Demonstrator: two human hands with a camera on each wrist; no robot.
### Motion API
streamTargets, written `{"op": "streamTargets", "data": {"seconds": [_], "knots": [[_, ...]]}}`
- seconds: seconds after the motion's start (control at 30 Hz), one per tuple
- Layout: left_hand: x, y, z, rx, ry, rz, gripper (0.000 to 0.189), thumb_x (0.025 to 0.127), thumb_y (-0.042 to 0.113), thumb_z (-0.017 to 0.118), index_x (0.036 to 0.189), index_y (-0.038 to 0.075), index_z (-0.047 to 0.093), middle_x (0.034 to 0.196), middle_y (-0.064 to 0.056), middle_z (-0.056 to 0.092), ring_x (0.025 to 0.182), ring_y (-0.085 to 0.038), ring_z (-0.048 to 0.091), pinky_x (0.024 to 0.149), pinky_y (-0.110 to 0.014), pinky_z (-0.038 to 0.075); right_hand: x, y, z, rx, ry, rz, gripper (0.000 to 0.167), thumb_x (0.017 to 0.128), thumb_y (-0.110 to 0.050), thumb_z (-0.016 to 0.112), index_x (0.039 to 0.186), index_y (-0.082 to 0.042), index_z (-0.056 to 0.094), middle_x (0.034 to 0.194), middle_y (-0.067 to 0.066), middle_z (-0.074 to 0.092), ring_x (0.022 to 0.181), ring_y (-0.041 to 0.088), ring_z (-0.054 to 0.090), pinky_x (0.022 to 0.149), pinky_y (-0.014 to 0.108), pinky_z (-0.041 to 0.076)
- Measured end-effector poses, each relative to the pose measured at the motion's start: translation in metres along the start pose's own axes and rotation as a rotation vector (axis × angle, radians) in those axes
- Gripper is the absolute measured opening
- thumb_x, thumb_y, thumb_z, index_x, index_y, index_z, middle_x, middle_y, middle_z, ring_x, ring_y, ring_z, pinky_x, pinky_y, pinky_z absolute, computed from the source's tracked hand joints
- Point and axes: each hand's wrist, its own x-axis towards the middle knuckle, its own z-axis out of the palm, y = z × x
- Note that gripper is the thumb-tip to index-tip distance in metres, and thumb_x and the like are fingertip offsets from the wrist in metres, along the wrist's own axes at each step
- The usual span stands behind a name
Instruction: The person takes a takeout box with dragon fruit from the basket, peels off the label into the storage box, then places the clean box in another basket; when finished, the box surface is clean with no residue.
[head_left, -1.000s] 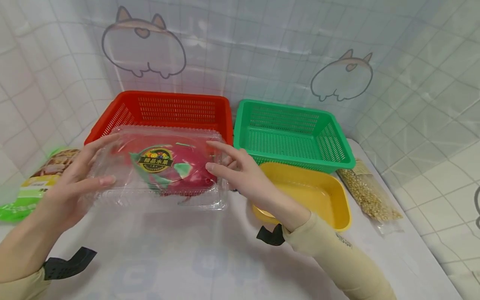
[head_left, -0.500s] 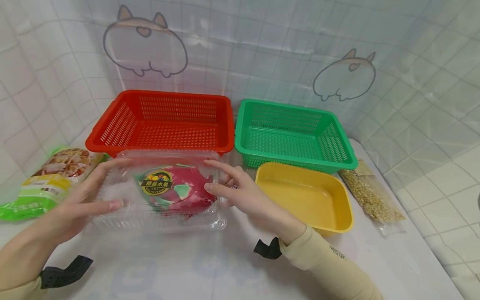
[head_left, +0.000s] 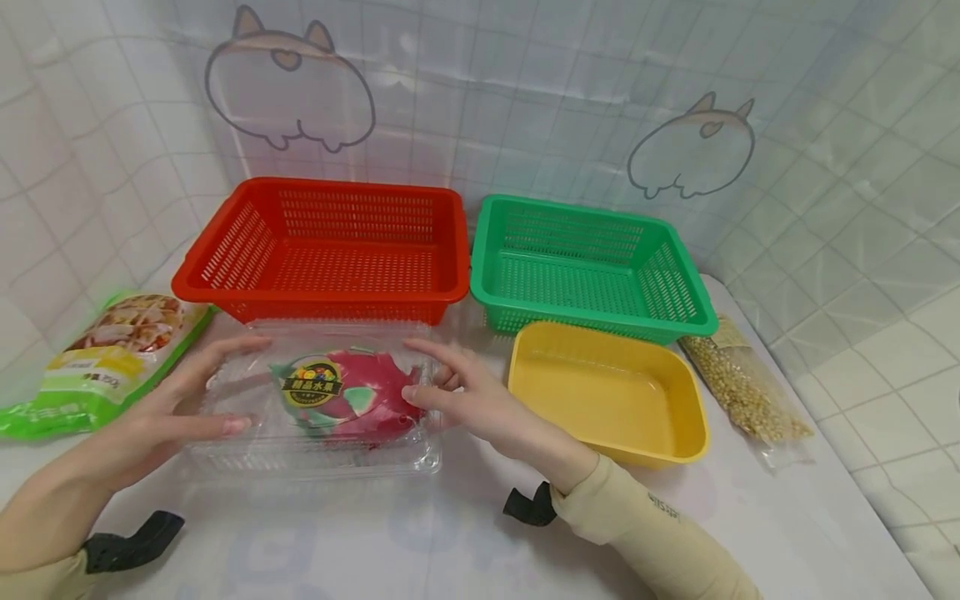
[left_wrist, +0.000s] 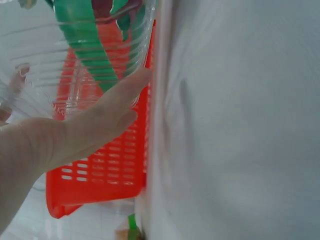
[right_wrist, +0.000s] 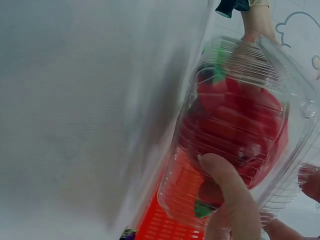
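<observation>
A clear plastic clamshell box spans the space between both hands in front of the red basket. Inside it lies a pink and green dragon fruit, seen through the lid, which bears a round black and gold label. My left hand grips the left end, thumb along the near side and fingers toward the far edge. At the right end, my right hand holds the box; the right wrist view shows its thumb against the ribbed wall. Whether the box touches the table cannot be told.
A red basket and a green basket stand side by side at the back. A yellow tub sits right of the hands. Packaged food in a green bag lies left; a bag of golden kernels lies far right.
Both hands have lowered the plastic box toward the table and nearer the person, off the front of the red basket, whose inside now shows. Their hold looks the same.
</observation>
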Motion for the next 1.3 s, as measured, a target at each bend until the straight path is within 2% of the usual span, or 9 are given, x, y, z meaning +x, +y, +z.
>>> {"op": "streamTargets", "data": {"seconds": [0.2,0.33,0.5,0.7,1.03,1.17,1.3], "knots": [[0.003,-0.004,0.005,0.016,0.000,0.004,0.085,0.085,0.003,0.061,0.158,0.024,0.023,0.159,0.003,0.023,0.137,-0.011,0.014,0.090,-0.089,0.010,0.004,0.006,0.001,-0.024,0.004,0.012,0.058,0.094,-0.019,0.068,0.148,-0.029,0.049,0.093,0.005,0.045,0.089,0.018,0.046,0.067,0.025,0.055],[0.003,-0.007,0.005,0.010,0.007,-0.004,0.084,0.085,0.004,0.062,0.158,0.024,0.024,0.158,0.004,0.024,0.136,-0.008,0.015,0.091,-0.091,0.002,0.005,0.008,0.002,-0.051,0.016,0.022,0.057,0.093,-0.021,0.069,0.146,-0.030,0.050,0.095,0.005,0.046,0.090,0.018,0.045,0.066,0.023,0.050],[0.003,-0.010,0.006,0.006,0.014,-0.002,0.083,0.086,0.004,0.061,0.158,0.024,0.025,0.157,0.004,0.025,0.135,-0.007,0.015,0.092,-0.090,-0.004,0.006,0.010,0.002,-0.070,0.024,0.038,0.056,0.093,-0.023,0.069,0.145,-0.033,0.051,0.100,0.006,0.046,0.095,0.019,0.046,0.069,0.025,0.051],[0.004,-0.008,0.005,0.004,0.010,-0.008,0.082,0.086,0.004,0.061,0.157,0.024,0.025,0.157,0.004,0.024,0.135,-0.008,0.014,0.092,-0.091,-0.004,0.007,0.012,0.002,-0.100,0.039,0.042,0.055,0.094,-0.026,0.068,0.145,-0.035,0.051,0.106,0.008,0.048,0.097,0.020,0.048,0.072,0.026,0.051],[0.003,-0.009,0.004,0.006,-0.019,-0.058,0.084,0.090,0.007,0.061,0.159,0.029,0.018,0.160,0.008,0.018,0.135,-0.006,0.011,0.090,-0.090,0.001,0.007,0.013,0.006,-0.119,0.061,0.059,0.053,0.094,-0.030,0.066,0.144,-0.039,0.050,0.120,0.010,0.043,0.104,0.021,0.050,0.076,0.031,0.050],[0.002,-0.009,0.004,0.000,-0.019,-0.052,0.084,0.090,0.006,0.060,0.159,0.029,0.018,0.160,0.008,0.017,0.136,-0.005,0.010,0.092,-0.090,-0.003,0.005,0.013,0.007,-0.148,0.072,0.059,0.052,0.094,-0.032,0.066,0.143,-0.040,0.050,0.130,0.011,0.040,0.110,0.021,0.051,0.079,0.034,0.050],[0.001,-0.008,0.005,0.004,-0.017,-0.041,0.083,0.091,0.006,0.060,0.159,0.028,0.019,0.160,0.008,0.016,0.139,-0.004,0.008,0.095,-0.088,-0.008,0.003,0.012,0.009,-0.173,0.083,0.034,0.051,0.095,-0.033,0.065,0.144,-0.039,0.050,0.141,0.012,0.034,0.119,0.025,0.047,0.087,0.041,0.050]]}}
